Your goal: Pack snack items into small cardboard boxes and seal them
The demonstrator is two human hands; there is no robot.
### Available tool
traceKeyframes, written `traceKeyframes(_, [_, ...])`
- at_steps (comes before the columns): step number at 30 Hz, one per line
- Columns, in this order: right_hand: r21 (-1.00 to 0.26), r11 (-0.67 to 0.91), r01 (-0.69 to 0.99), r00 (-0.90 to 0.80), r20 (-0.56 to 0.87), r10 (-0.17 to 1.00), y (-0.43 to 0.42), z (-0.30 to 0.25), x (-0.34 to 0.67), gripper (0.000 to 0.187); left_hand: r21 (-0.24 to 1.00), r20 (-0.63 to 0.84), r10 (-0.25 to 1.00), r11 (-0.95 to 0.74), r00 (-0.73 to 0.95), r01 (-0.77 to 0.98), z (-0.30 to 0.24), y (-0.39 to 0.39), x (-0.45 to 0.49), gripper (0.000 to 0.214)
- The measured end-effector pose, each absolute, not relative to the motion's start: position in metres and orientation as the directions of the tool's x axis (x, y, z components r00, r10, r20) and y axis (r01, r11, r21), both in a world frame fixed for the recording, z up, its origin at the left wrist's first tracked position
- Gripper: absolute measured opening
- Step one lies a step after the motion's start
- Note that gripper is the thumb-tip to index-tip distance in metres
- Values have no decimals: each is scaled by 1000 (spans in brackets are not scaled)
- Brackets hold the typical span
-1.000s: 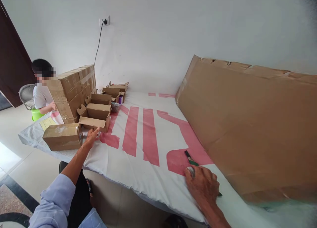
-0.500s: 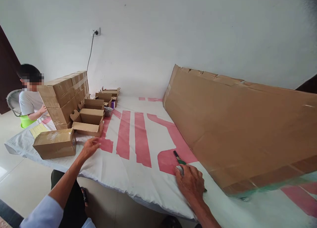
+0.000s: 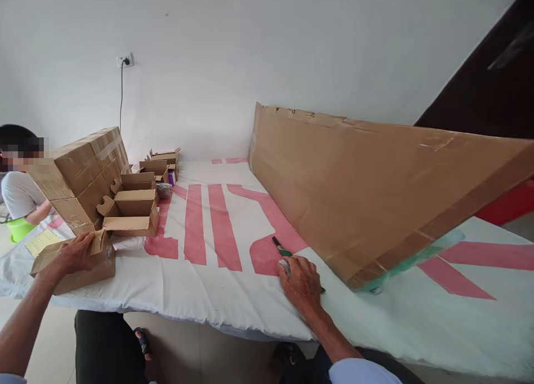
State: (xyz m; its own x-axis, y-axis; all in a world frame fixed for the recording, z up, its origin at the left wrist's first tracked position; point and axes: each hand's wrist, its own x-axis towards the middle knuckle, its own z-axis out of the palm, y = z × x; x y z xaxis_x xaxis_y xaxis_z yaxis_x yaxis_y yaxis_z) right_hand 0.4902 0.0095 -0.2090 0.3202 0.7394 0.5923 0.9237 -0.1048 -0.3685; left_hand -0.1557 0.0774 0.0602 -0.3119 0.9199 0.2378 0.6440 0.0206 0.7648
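Note:
My left hand [image 3: 75, 253] lies with its fingers spread on top of a small brown cardboard box [image 3: 89, 268] at the table's near left edge. My right hand [image 3: 302, 284] rests on the white-and-red cloth [image 3: 217, 261], fingers curled over a green-and-black handled tool [image 3: 280, 249] whose tip sticks out beyond the fingers. A long flat cardboard package [image 3: 359, 195] lies tilted just right of that hand.
Open small boxes [image 3: 129, 208] and a stack of sealed cartons [image 3: 79, 170] stand at the left. Another person [image 3: 19, 183] sits behind the stack, near a green tub [image 3: 19, 228]. A yellow sheet [image 3: 41, 242] lies by the box. A cable hangs from a wall socket [image 3: 125, 60].
My left hand pulled back from the open boxes and landed on the small closed box. The view swung right; my right hand stayed on the tool.

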Motion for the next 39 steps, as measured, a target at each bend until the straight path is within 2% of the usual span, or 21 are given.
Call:
traceKeyframes(2, [-362, -105, 926, 318, 604, 731, 11, -210, 491, 28, 580, 158, 963, 87, -217, 810, 61, 79, -158, 34])
traceKeyframes(4, [-347, -106, 932, 313, 623, 716, 13, -212, 492, 27, 287, 53, 997, 45, -63, 957, 62, 77, -157, 63])
traceKeyframes(6, [-329, -110, 938, 307, 639, 706, 14, -215, 493, 26, 5, -33, 998, -59, 60, 998, 63, 73, -156, 85])
traceKeyframes(7, [-320, -114, 941, 303, 643, 703, 14, -216, 494, 25, -95, -60, 995, -89, 83, 992, 64, 72, -155, 90])
traceKeyframes(10, [-300, -122, 946, 295, 644, 706, 15, -218, 495, 25, -223, -92, 993, -89, 70, 971, 66, 72, -152, 96])
traceKeyframes(13, [-296, -134, 946, 300, 639, 708, 15, -217, 494, 25, -226, -104, 991, -105, 83, 968, 69, 77, -152, 102])
traceKeyframes(17, [-305, -150, 940, 316, 622, 716, 15, -216, 493, 24, -174, -85, 990, -130, 117, 976, 71, 75, -149, 96])
traceKeyframes(21, [-307, -155, 939, 320, 611, 724, 16, -215, 492, 25, -131, -15, 971, -240, 240, 962, 61, 60, -126, 93])
traceKeyframes(30, [-304, -147, 941, 315, 630, 710, 16, -215, 492, 26, 11, 73, 791, -610, 608, 792, 17, 30, 12, 103])
traceKeyframes(35, [-334, -130, 934, 328, 648, 688, 18, -213, 489, 25, 30, 61, 736, -677, 675, 736, 8, 23, 73, 108])
traceKeyframes(39, [-342, -136, 930, 338, 649, 681, 19, -210, 489, 23, 58, 91, 709, -705, 699, 707, 7, 23, 72, 113])
